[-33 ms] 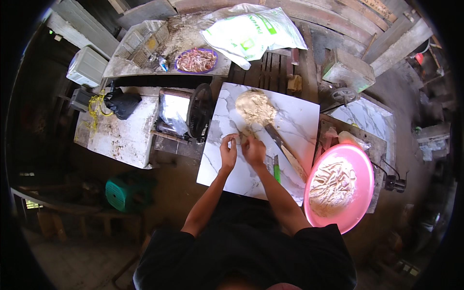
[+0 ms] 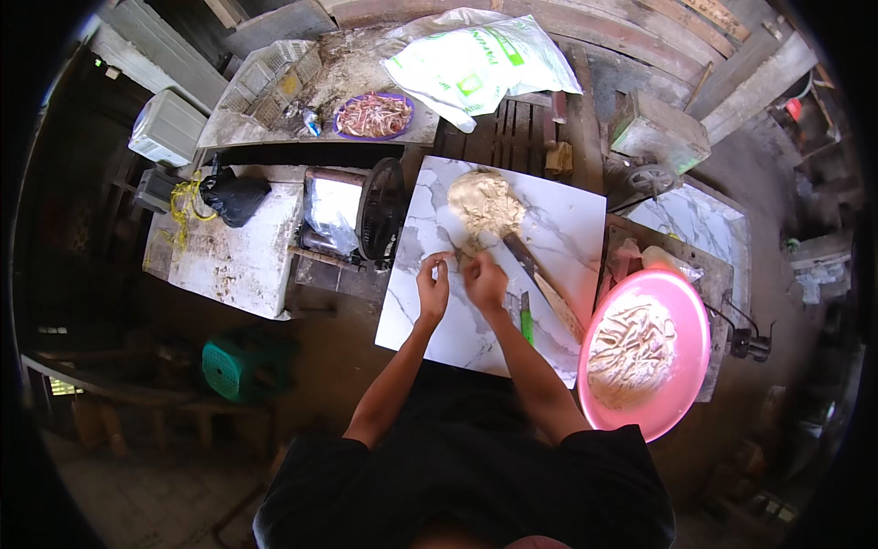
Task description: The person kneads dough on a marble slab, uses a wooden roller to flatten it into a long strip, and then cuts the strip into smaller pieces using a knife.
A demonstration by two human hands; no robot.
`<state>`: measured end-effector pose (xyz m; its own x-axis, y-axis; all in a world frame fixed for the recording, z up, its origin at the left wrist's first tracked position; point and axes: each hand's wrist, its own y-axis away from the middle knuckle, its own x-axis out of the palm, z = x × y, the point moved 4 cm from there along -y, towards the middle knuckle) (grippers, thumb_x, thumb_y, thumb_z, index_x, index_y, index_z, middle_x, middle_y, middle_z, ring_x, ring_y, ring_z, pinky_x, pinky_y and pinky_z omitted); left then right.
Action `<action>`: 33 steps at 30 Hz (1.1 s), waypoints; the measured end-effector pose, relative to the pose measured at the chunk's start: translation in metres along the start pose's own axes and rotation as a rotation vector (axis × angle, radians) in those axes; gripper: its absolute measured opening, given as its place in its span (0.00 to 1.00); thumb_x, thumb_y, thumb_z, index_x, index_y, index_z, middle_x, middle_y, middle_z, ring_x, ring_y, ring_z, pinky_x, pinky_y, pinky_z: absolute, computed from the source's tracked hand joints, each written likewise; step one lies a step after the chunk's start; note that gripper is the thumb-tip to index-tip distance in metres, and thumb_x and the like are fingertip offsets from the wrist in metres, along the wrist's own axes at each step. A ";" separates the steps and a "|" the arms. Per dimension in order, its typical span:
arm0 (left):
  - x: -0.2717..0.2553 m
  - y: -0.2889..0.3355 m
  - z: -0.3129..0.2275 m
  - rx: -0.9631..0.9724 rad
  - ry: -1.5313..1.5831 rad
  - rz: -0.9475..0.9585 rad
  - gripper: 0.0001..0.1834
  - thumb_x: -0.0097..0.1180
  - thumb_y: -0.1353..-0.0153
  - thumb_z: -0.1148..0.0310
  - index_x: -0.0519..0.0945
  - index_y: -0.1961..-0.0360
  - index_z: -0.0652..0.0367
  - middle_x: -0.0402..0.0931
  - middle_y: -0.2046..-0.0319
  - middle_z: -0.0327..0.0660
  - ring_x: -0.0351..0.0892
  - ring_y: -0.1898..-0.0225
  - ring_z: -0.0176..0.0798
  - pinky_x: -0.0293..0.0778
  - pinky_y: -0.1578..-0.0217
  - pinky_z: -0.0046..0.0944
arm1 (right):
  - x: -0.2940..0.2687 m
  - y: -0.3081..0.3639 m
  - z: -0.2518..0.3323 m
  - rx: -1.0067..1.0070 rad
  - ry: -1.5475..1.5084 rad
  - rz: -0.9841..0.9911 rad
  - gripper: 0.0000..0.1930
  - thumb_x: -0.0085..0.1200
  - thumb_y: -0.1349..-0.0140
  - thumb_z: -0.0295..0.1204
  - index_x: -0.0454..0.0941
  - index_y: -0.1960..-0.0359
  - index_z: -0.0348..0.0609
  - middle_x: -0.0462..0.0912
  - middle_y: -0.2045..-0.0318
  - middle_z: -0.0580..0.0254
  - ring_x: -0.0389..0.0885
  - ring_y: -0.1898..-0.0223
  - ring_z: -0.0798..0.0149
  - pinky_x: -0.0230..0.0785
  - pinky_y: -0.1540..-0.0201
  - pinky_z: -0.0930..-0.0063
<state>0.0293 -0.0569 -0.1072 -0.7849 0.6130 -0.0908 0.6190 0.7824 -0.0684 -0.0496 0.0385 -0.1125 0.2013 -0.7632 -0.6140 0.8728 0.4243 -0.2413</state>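
Dough (image 2: 485, 206) lies in a pale lump near the far edge of the marble slab (image 2: 421, 311), well beyond the hands. The left hand (image 2: 433, 285) and the right hand (image 2: 485, 280) hover close together over the middle of the slab, fingers curled inward toward each other. They seem to pinch something small between them, but it is too small to make out, so I cannot tell what either hand grips or how tightly.

A long knife (image 2: 540, 279) lies on the slab from the near side of the dough toward the right edge, just beside the right hand. A small green-handled tool (image 2: 526, 318) lies near the slab's near right corner, close to the right forearm.

Off the slab's right edge sits a pink bowl (image 2: 686, 320) holding pale strips in flour. Beyond the slab's far edge a white sack (image 2: 476, 64) lies on wooden boards, and a purple plate (image 2: 372, 115) of reddish strips rests to its left. A black hand wheel (image 2: 380, 209) stands at the slab's left far corner. A green stool (image 2: 236, 366) sits on the floor to the left.
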 end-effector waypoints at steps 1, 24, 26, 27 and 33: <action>-0.002 -0.002 0.001 0.009 0.004 0.004 0.10 0.40 0.45 0.78 0.74 0.65 0.65 0.73 0.67 0.42 0.68 0.63 0.34 0.62 0.60 0.30 | -0.003 -0.002 -0.003 0.158 -0.094 -0.045 0.07 0.48 0.50 0.28 0.64 0.80 0.44 0.72 0.85 0.57 0.72 0.84 0.58 0.62 0.80 0.69; -0.024 0.021 0.009 -0.027 -0.017 0.004 0.10 0.39 0.45 0.77 0.74 0.66 0.64 0.73 0.66 0.42 0.68 0.63 0.36 0.62 0.59 0.32 | 0.000 0.013 -0.012 -0.373 0.343 0.097 0.12 0.53 0.63 0.28 0.67 0.73 0.44 0.70 0.77 0.61 0.68 0.68 0.58 0.55 0.62 0.62; -0.024 0.015 0.006 -0.025 -0.049 0.005 0.10 0.39 0.45 0.77 0.74 0.66 0.64 0.73 0.66 0.43 0.68 0.63 0.36 0.62 0.59 0.33 | 0.000 0.008 -0.016 -0.312 0.256 0.139 0.12 0.52 0.63 0.26 0.67 0.73 0.45 0.69 0.78 0.61 0.68 0.70 0.58 0.55 0.64 0.62; -0.024 0.014 0.006 -0.031 -0.067 0.006 0.10 0.39 0.45 0.77 0.74 0.66 0.64 0.73 0.66 0.43 0.68 0.63 0.36 0.62 0.59 0.33 | -0.001 0.005 -0.018 -0.287 0.223 0.158 0.12 0.52 0.63 0.25 0.67 0.73 0.45 0.69 0.78 0.61 0.68 0.70 0.58 0.56 0.65 0.62; -0.015 0.009 0.007 -0.048 -0.029 0.002 0.10 0.39 0.45 0.77 0.74 0.66 0.64 0.73 0.68 0.43 0.68 0.65 0.35 0.63 0.61 0.32 | -0.031 -0.006 -0.037 -0.188 0.244 0.053 0.14 0.51 0.60 0.27 0.66 0.69 0.46 0.70 0.71 0.62 0.67 0.65 0.57 0.57 0.64 0.62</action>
<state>0.0473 -0.0597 -0.1131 -0.7818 0.6120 -0.1196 0.6182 0.7858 -0.0202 -0.0774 0.0775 -0.1199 0.1114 -0.6076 -0.7864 0.7615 0.5606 -0.3253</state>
